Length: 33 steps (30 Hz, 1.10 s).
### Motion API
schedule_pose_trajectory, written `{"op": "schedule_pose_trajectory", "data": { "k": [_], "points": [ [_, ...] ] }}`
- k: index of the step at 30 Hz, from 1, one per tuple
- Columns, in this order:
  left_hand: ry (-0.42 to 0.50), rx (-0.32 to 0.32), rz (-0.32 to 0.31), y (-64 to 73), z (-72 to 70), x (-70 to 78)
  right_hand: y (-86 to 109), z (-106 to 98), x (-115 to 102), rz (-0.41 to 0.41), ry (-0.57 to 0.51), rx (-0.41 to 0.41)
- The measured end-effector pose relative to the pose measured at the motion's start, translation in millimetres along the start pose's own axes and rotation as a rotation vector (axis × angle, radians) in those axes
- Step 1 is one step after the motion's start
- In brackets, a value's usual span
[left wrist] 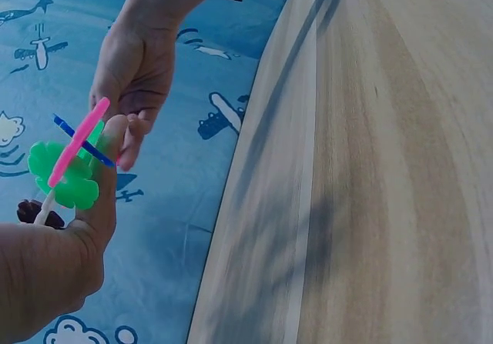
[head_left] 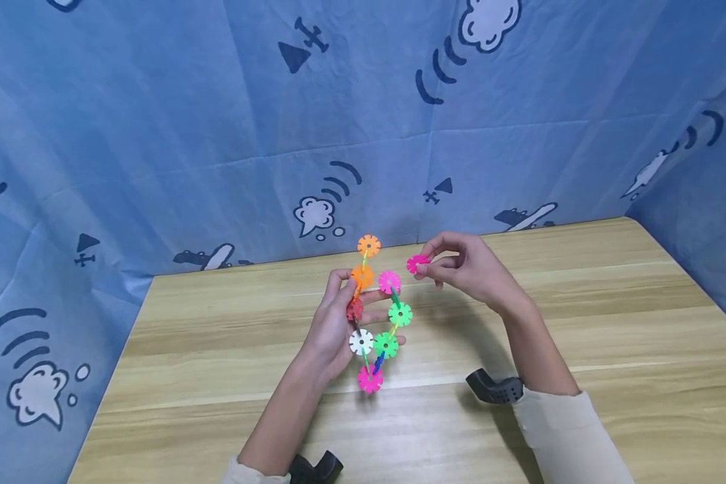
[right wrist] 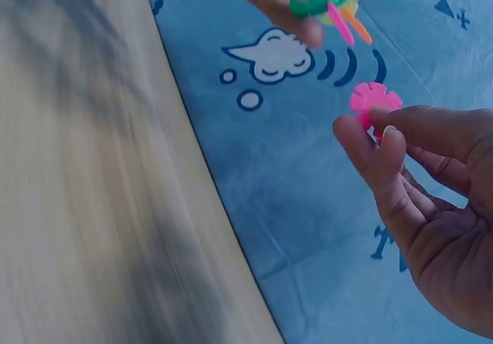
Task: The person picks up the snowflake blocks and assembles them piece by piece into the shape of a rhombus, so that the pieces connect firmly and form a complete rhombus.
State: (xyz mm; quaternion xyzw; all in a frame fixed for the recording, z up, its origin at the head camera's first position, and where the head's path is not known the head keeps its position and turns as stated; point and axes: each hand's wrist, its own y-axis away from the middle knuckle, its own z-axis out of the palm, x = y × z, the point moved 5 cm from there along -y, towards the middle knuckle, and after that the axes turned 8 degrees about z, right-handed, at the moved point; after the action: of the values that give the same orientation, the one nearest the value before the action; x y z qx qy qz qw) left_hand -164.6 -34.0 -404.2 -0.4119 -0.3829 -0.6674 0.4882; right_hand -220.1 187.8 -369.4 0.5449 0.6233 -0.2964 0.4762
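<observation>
A V-shaped chain of slotted plastic snowflake discs (head_left: 400, 314), in orange, red, white, green and pink, is held up by my left hand (head_left: 329, 331). The left thumb lies by the orange and red discs, with the other fingers behind the chain. A pink disc (head_left: 370, 379) forms its bottom bend, and a lighter pink one (head_left: 390, 282) tops its right arm. My right hand (head_left: 473, 270) pinches a loose pink snowflake disc (right wrist: 375, 96) between thumb and fingers. That disc is just right of the chain's upper right end, with a small gap between them.
Both hands are above a light wood-grain table (head_left: 206, 336). A blue printed cloth (head_left: 363, 121) hangs behind the table and along its sides. Dark wrist devices (head_left: 495, 388) stick out near both pale sleeves (head_left: 571, 437).
</observation>
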Motion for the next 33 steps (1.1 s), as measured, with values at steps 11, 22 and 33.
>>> {"op": "schedule_pose_trajectory", "data": {
  "k": [11, 22, 33],
  "points": [
    [0.004, -0.031, -0.035, 0.4, 2.9, -4.4, 3.1, 17, -16, -0.049, -0.006, -0.038],
    [-0.02, -0.054, -0.034, 0.9, 8.4, -5.4, 4.7, 27, -25, -0.122, 0.141, 0.046],
    [-0.079, -0.05, -0.031, 0.6, 8.1, -5.8, 6.8, 31, -30, -0.139, 0.24, 0.11]
  ]
}}
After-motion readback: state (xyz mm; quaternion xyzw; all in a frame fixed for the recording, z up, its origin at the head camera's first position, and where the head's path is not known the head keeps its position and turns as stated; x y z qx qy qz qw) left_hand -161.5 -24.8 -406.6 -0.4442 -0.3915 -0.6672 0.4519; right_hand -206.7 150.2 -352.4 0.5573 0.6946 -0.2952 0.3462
